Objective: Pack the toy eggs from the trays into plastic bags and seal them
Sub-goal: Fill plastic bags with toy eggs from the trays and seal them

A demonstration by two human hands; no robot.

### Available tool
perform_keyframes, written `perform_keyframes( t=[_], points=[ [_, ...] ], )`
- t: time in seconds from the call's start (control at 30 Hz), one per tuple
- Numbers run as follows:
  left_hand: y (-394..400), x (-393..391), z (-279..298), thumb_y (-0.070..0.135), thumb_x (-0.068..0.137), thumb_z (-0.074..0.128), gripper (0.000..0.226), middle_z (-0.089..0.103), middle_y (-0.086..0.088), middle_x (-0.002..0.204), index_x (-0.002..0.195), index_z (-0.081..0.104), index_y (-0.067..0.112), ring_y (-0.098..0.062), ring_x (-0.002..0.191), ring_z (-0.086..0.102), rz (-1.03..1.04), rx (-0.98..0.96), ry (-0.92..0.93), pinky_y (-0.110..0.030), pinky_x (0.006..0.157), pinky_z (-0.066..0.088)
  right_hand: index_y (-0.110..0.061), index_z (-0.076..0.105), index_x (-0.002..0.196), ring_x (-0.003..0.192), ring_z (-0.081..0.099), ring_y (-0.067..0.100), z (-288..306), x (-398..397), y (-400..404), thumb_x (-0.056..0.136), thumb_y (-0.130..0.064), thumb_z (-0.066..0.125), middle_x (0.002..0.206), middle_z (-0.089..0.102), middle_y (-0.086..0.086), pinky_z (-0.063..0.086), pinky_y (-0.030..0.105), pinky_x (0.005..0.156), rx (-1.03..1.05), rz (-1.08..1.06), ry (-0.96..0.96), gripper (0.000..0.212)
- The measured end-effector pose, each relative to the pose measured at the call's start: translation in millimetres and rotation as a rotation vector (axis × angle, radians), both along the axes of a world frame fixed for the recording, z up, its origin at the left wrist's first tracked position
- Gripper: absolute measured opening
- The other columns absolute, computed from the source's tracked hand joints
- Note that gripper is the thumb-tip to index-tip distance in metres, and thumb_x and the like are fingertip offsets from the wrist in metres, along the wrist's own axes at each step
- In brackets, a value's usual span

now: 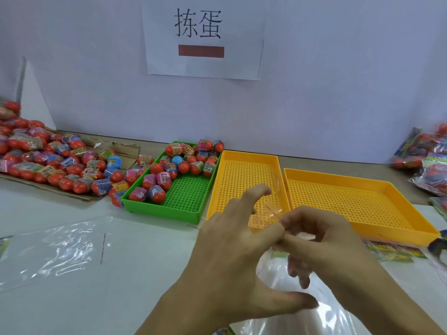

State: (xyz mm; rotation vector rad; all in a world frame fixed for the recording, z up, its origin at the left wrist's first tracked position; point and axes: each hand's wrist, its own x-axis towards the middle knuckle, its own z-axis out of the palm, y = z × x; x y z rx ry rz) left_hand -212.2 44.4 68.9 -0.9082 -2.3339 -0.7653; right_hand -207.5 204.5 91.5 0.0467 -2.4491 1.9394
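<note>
My left hand (229,250) hovers at table centre with fingers spread and fairly straight, its index fingertip touching my right hand's fingers. My right hand (326,238) has curled fingers and pinches the top of a clear plastic bag (324,320) that hangs below both hands; a thin clear strip (273,210) curls up from the pinch. What the bag holds is hidden. Toy eggs (174,165), mostly red with printed wrappers, fill the far half of the green tray (159,209). Two yellow trays (249,154) (362,180) hold no eggs.
A big heap of loose eggs (48,160) lies on cardboard at the left. A flat clear bag (48,250) lies on the white table front left. Packed bags (430,160) pile up at the far right. Printed cards (396,252) lie before the right yellow tray.
</note>
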Motion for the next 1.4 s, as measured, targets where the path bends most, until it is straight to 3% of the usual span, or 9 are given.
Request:
perform_keyframes(
  t=[0.23,0.43,0.63,0.73,0.83,0.97,1.1,1.27,1.4],
  points=[
    [-10,-5,1,0.062,0.062,0.079,0.054,0.038,0.008,0.137,0.095,0.044,0.036,-0.013,0.1,0.054,0.058,0.151,0.015,-0.034,0.06,0.053,-0.023,0.073,0.072,0.041,0.053,0.014,14,-17,-13,0.069,-0.011,0.084,0.063,0.062,0.0,0.037,0.017,0.037,0.078,-0.031,0.109,0.016],
    [-37,-27,8,0.048,0.071,0.073,0.051,0.044,-0.003,0.118,0.096,0.036,0.025,-0.01,0.092,0.042,0.268,0.367,0.156,-0.031,0.053,0.052,-0.018,0.07,0.081,0.052,0.059,0.014,35,-61,-37,0.079,-0.067,0.059,0.067,0.067,0.003,0.038,0.023,0.039,-0.103,-0.03,0.104,0.051],
    [-57,-43,3,0.029,0.067,0.076,0.05,0.038,0.002,0.1,0.09,0.033,0.022,-0.019,0.09,0.042,0.48,0.493,0.274,-0.041,0.065,0.047,-0.028,0.06,0.077,0.055,0.055,-0.001,11,-135,-85,0.095,-0.023,0.06,0.067,0.057,-0.009,0.038,0.011,0.046,0.589,0.07,0.352,0.019],
    [-59,-44,-1,0.029,0.064,0.076,0.052,0.044,-0.006,0.101,0.092,0.032,0.022,-0.026,0.093,0.045,0.536,0.437,0.235,-0.049,0.067,0.048,-0.015,0.068,0.107,0.088,0.061,0.02,-4,-168,-105,0.092,-0.02,0.059,0.098,0.068,0.006,0.052,0.033,0.077,0.881,0.18,0.423,0.018],
    [-60,-45,-3,0.026,0.06,0.078,0.057,0.049,-0.013,0.109,0.094,0.033,0.022,-0.027,0.1,0.044,0.582,0.386,0.196,-0.046,0.075,0.049,-0.022,0.062,0.12,0.114,0.051,0.028,-21,-194,-120,0.093,-0.033,0.055,0.118,0.062,0.004,0.044,0.042,0.097,1.106,0.25,0.429,0.029],
    [-61,-48,-5,0.022,0.057,0.083,0.062,0.046,-0.016,0.124,0.1,0.038,0.021,-0.028,0.112,0.04,0.627,0.33,0.156,-0.044,0.083,0.048,-0.024,0.064,0.113,0.104,0.059,0.027,-30,-210,-129,0.09,-0.037,0.057,0.111,0.067,0.001,0.055,0.044,0.086,1.21,0.245,0.371,0.028],
    [-63,-48,-3,0.021,0.059,0.083,0.062,0.043,-0.016,0.129,0.1,0.037,0.022,-0.025,0.113,0.038,0.618,0.354,0.126,-0.045,0.078,0.053,-0.022,0.065,0.089,0.071,0.062,0.02,-25,-203,-118,0.087,-0.03,0.066,0.081,0.067,-0.002,0.056,0.033,0.061,0.928,0.185,0.398,0.008],
    [-65,-46,-2,0.018,0.057,0.085,0.062,0.047,-0.019,0.129,0.097,0.038,0.022,-0.032,0.11,0.047,0.672,0.31,0.1,-0.046,0.08,0.048,-0.015,0.073,0.095,0.048,0.053,0.006,14,-165,-98,0.083,-0.023,0.078,0.085,0.071,0.005,0.034,0.021,0.037,-0.14,0.033,0.185,0.015],
    [-63,-46,-2,0.018,0.053,0.089,0.068,0.05,-0.019,0.13,0.099,0.039,0.024,-0.037,0.112,0.053,0.699,0.241,0.088,-0.047,0.083,0.047,-0.021,0.077,0.096,0.053,0.043,0.016,49,-132,-77,0.074,-0.038,0.082,0.084,0.067,0.014,0.027,0.025,0.041,-0.096,0.37,0.304,0.029]
  ],
)
